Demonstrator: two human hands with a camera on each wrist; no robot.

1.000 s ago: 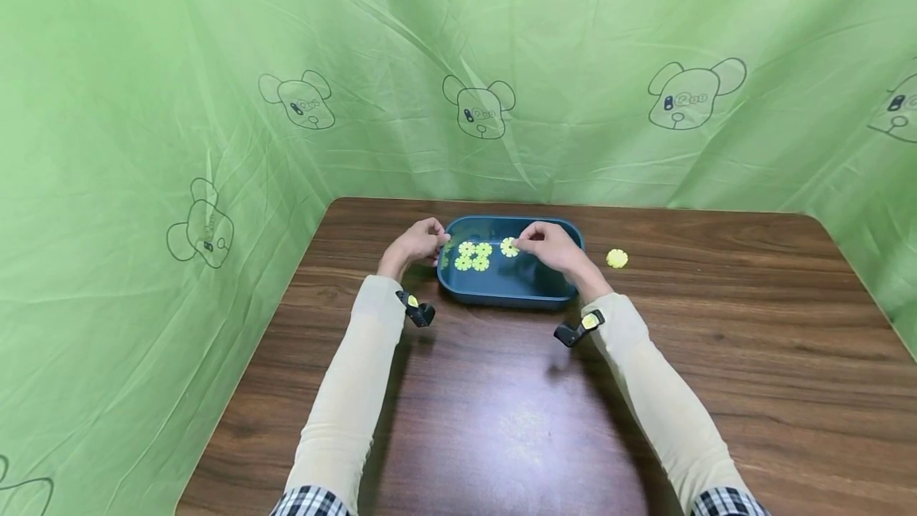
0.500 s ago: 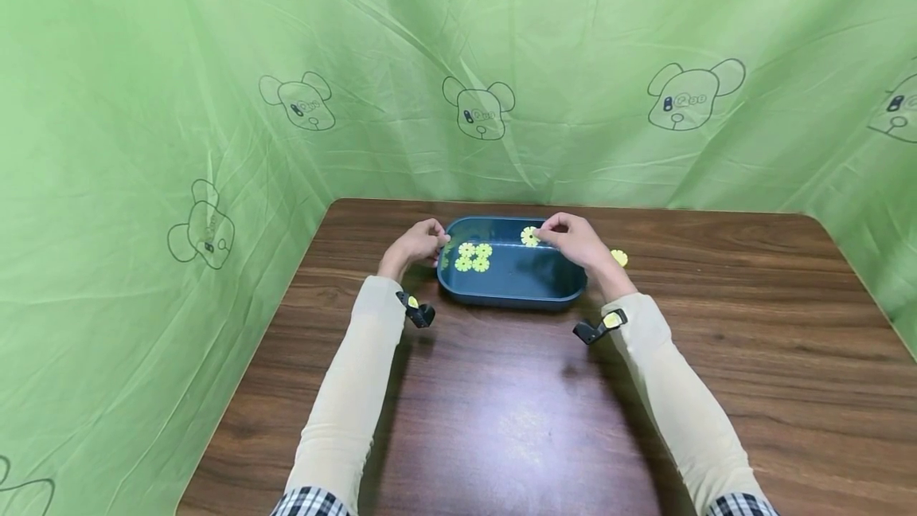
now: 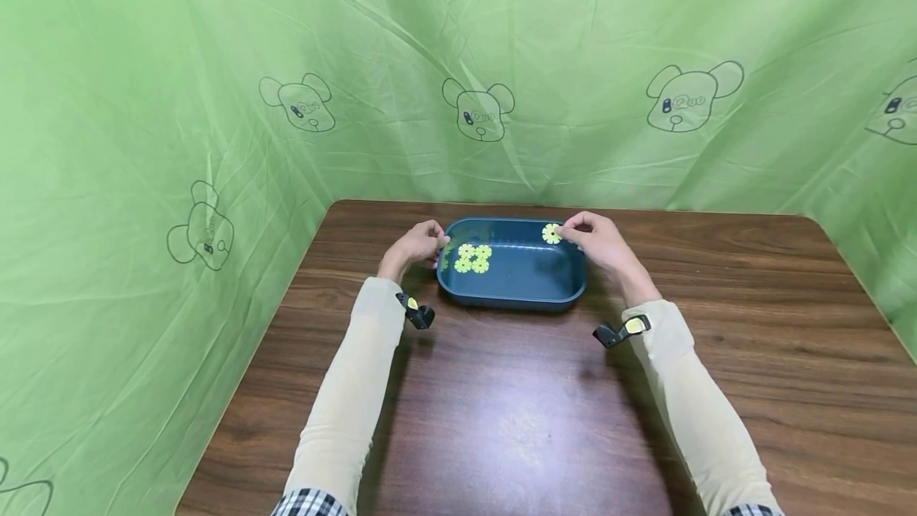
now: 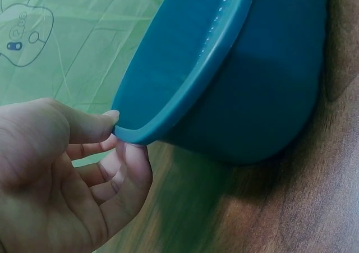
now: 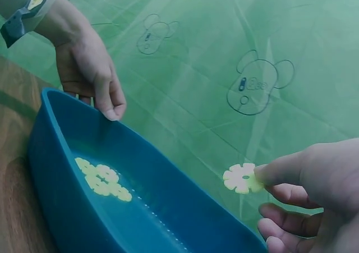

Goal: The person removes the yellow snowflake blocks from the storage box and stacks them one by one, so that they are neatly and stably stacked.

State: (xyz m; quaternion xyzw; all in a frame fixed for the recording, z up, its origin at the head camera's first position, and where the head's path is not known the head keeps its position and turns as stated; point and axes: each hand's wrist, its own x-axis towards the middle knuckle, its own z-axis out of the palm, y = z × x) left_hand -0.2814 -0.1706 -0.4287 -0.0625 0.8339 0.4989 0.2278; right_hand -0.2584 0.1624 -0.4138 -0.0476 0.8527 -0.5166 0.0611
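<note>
My left hand (image 3: 419, 243) pinches the left end of a blue oval tub (image 3: 512, 298), thumb on top of the rim (image 4: 168, 115) and fingers beneath it. Over the tub's far right corner my right hand (image 3: 602, 241) holds a yellow flower-shaped plastic disc (image 3: 552, 233) between thumb and finger. In the right wrist view this notched disc (image 5: 241, 178) has a small hole in its middle and hangs above the rim. Several like discs lie flat in a tight cluster (image 3: 473, 258) on the left part of the tub's floor.
A dark wooden table (image 3: 731, 341) carries the tub near its back edge. Green cloth (image 3: 573, 102) printed with bear outlines hangs behind and along the left. Each wrist wears a small black camera, such as the right one's camera (image 3: 618, 331).
My right hand has moved right and slightly back with its disc, from over the tub's middle to its far right corner. It now covers the loose disc right of the tub.
</note>
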